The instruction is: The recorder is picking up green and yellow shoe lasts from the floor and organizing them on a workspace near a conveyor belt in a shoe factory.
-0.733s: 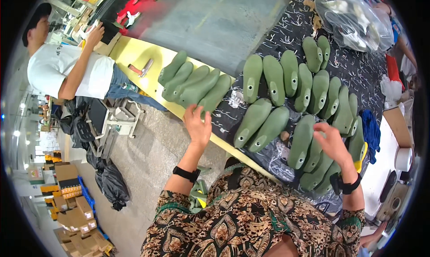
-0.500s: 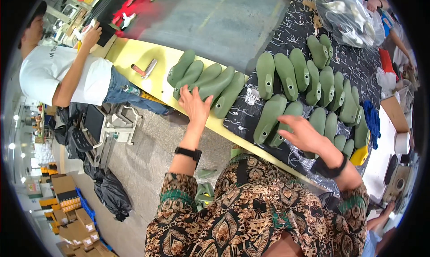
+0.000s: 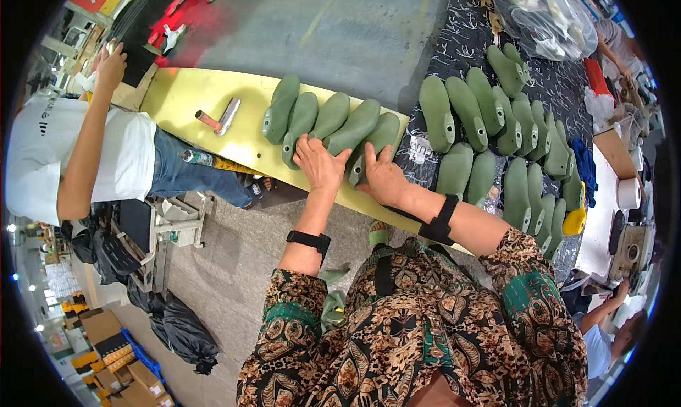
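Left hand [image 3: 320, 164] flat, fingers spread, on smooth green lasts [image 3: 333, 122]; right hand [image 3: 384, 180] likewise, on yellow table [image 3: 181, 98].

the green shoe lasts [image 3: 340, 127] look like smooth, matt moulded plastic, and they lie on a yellow tabletop [image 3: 184, 98] with a flat, slightly glossy painted finish. beside it a black cloth [image 3: 468, 34] with pale print covers the bench, a clear, shiny plastic bag [image 3: 543, 17] holds items, and a small hammer [image 3: 220, 117] shows a bright metal head.
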### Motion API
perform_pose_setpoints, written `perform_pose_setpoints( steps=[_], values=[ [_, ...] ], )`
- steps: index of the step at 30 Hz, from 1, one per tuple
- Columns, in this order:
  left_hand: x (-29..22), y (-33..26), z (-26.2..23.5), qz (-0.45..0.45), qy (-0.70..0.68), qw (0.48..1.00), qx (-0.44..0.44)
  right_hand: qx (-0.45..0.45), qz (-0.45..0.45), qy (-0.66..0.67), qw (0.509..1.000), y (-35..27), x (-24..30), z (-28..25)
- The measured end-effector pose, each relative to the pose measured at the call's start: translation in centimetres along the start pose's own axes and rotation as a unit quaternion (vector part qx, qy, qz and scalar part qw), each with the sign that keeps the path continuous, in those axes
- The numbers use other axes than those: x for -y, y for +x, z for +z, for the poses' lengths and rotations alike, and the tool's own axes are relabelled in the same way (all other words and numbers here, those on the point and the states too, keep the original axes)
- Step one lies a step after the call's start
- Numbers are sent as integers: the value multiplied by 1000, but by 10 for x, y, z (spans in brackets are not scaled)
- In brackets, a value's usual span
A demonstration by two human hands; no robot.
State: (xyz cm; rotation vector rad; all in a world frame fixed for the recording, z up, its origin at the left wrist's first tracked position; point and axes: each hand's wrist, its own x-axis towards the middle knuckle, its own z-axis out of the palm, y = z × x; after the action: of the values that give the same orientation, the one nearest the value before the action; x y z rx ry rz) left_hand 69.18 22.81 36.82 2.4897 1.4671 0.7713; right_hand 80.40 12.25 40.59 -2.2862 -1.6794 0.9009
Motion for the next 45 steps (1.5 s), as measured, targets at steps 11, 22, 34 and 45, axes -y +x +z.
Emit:
perform_pose_setpoints(
  steps=[11, 22, 34, 45],
  values=[
    [34, 33, -4, 7, 58, 998, -10, -27, -27, 12, 999, 34, 17, 7],
    [92, -179, -30, -136, -15, 989, -57, 157, -223, 62, 960, -70, -6, -10],
    [-128, -749, -102, -777, -88, 571, 249, 385, -432, -31, 815, -155, 13, 67],
    [-169, -665, -39, -858, -289, 423, -41, 453, -401, -25, 796, -97, -19, 102]
  ],
)
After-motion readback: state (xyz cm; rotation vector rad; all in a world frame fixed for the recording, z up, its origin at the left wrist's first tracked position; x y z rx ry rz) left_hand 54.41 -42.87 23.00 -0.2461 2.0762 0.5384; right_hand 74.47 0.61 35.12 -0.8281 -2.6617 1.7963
